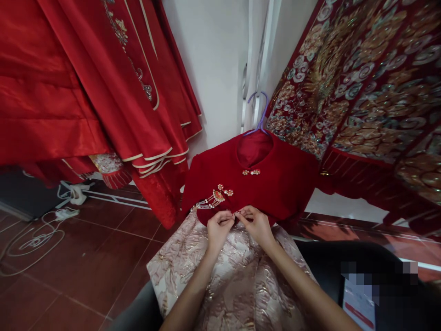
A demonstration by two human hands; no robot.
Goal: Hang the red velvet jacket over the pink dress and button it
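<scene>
Head view: red garments [62, 92] are hanging far left, an embroidered garment [361, 101] far right. Between them a red top [282, 170] is spreading, meeting pale brocade [237, 276] near. Left hand [220, 225] and right hand [255, 224] are working close together, each grip pinching the top's near edge. A purple hanger [262, 120] is rising from it.

We've got shiny red garments [79, 78] hanging left; a heavily embellished gown [365, 92] hanging right; a white cable [38, 240] looped on the tiled floor [99, 262].
</scene>
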